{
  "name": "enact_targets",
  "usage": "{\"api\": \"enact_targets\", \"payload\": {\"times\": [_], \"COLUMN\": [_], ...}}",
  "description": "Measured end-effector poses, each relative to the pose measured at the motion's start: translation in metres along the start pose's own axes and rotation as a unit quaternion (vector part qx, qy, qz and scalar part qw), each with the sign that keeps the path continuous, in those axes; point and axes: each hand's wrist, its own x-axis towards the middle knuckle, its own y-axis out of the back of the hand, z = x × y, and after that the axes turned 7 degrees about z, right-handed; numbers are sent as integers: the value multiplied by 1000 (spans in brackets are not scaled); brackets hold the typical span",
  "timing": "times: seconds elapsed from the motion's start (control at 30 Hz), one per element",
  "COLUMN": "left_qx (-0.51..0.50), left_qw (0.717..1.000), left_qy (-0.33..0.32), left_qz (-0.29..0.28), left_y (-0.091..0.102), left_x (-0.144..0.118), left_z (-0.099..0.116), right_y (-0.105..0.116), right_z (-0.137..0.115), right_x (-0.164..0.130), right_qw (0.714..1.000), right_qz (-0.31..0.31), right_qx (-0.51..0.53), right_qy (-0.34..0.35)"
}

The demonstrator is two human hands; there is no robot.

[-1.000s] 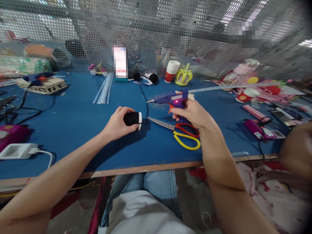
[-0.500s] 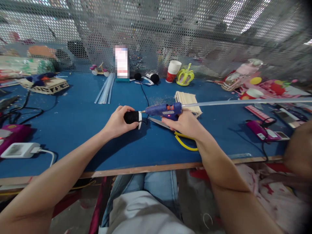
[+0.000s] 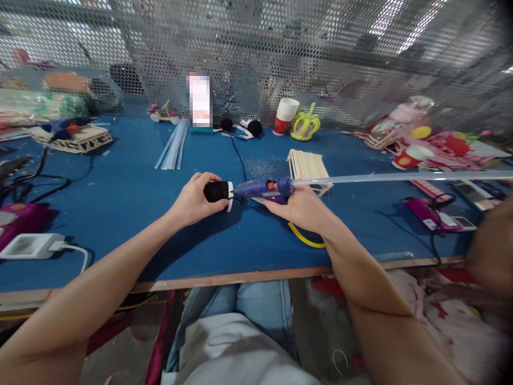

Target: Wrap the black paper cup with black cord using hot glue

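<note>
My left hand [image 3: 193, 200] is closed around a cylinder wrapped in black yarn [image 3: 217, 192], lying on its side with a white rim facing right. In my right hand [image 3: 306, 207] is a blue hot glue gun [image 3: 264, 187], its small red light on. The nozzle points left and is at or very close to the white rim; exact contact is hard to tell. A long clear glue stick [image 3: 385, 177] sticks out of the gun's back to the right. Under my right hand lie scissors with yellow handles [image 3: 304, 236], mostly hidden.
Behind the hands are a bundle of thin wooden sticks [image 3: 308, 166], loose glue sticks [image 3: 172, 147], a phone [image 3: 199, 101], stacked paper cups [image 3: 286, 115] and a yellow-green crown-shaped piece [image 3: 305, 125]. A white plug adapter [image 3: 32, 246] sits left. Another person is at the right edge.
The glue gun has dropped slightly and its rear has tilted down, lowering the glue stick. My right hand now covers more of the scissors. The left hand has barely moved.
</note>
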Motion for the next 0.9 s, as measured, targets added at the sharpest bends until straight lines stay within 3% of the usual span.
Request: {"api": "enact_targets", "payload": {"times": [0.2,0.43,0.67,0.9], "left_qx": [-2,7,7,6], "left_qw": [1000,1000,1000,1000], "left_qy": [-1,0,1,-3], "left_qz": [3,3,4,9], "left_y": [0,0,-1,-1], "left_x": [0,-1,-1,-1], "left_z": [1,2,1,2], "right_y": [-4,-4,-3,-2], "right_z": [5,3,1,-1], "right_x": [-1,-2,-2,-3], "right_qw": [998,998,997,996], "right_qz": [-2,-11,-26,-41], "right_qx": [-53,-61,-64,-72], "right_qy": [30,8,46,21]}}
